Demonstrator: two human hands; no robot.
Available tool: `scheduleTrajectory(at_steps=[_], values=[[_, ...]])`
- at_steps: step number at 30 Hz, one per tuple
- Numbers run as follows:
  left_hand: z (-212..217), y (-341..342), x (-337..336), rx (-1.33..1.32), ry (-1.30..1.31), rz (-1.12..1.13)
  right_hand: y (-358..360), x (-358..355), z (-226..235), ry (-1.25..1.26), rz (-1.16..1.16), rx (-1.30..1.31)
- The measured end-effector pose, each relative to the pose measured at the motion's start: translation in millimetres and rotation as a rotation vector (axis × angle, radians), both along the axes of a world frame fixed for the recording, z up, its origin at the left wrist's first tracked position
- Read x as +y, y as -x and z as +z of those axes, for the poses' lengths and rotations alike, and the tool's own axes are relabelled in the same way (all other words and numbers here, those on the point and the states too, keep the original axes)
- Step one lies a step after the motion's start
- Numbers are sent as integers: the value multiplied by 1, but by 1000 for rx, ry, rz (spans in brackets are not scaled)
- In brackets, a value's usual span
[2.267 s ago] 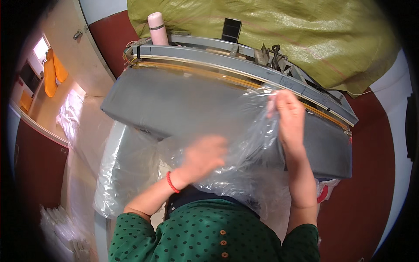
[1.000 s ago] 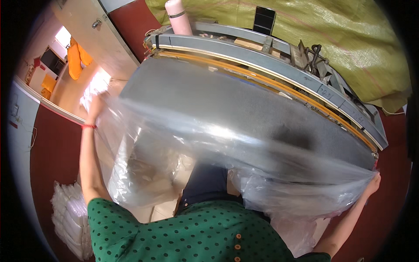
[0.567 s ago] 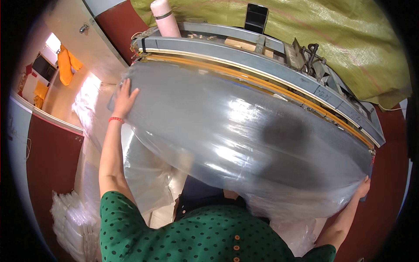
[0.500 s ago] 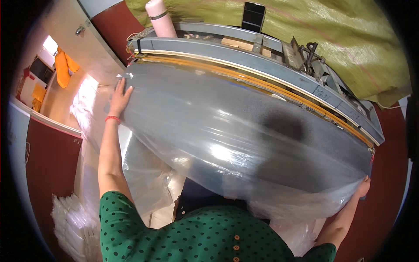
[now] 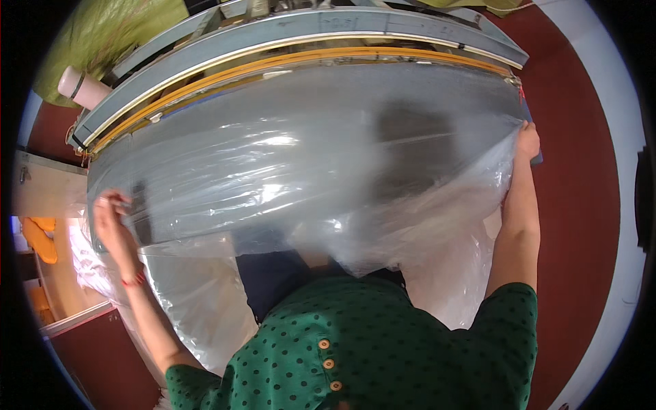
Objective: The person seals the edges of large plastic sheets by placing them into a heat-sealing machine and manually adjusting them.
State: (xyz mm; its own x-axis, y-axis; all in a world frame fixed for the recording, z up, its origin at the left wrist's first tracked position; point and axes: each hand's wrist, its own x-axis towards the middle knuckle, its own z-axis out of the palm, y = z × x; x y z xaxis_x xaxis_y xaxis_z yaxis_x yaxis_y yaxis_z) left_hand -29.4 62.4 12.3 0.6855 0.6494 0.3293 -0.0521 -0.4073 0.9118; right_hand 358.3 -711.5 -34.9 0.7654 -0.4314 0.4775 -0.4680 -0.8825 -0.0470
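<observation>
A wide sheet of clear plastic film (image 5: pixel 273 157) lies over a grey table-like surface, its near edge drooping toward my body in folds. My right hand (image 5: pixel 527 141) is closed on the film's right corner, drawing it into taut creases. At the left end, my left hand (image 5: pixel 115 222) hovers just over the sheet, fingers loosely bent and a little blurred, with nothing visible in them. Its dark shadow falls on the film beside it. Along the far side of the surface runs a long sealing machine (image 5: pixel 294 34) with a grey metal bar and orange strips.
A pink bottle (image 5: pixel 83 87) stands by the machine's left end, before a yellow-green woven sheet (image 5: pixel 126 31). More clear film (image 5: pixel 195 294) hangs below the surface by my legs. Lower left is a dark red panel (image 5: pixel 92 355); orange items (image 5: pixel 39 239) lie beyond an opening.
My view has swung to the right. My left hand, flat on the film before, is now lifted with bent fingers. My right hand still grips the film's corner.
</observation>
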Motion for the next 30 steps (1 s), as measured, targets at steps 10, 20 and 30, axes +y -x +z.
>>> scheduleTrajectory(at_steps=[10,20,30], values=[[-97,-39,-298,428,-581,-712,8,14,7,-69,16,-25],[8,14,-224,0,715,-587,4,3,2,-108,95,9],[88,61,-133,632,-956,-278,1,-6,-5,-92,121,10]])
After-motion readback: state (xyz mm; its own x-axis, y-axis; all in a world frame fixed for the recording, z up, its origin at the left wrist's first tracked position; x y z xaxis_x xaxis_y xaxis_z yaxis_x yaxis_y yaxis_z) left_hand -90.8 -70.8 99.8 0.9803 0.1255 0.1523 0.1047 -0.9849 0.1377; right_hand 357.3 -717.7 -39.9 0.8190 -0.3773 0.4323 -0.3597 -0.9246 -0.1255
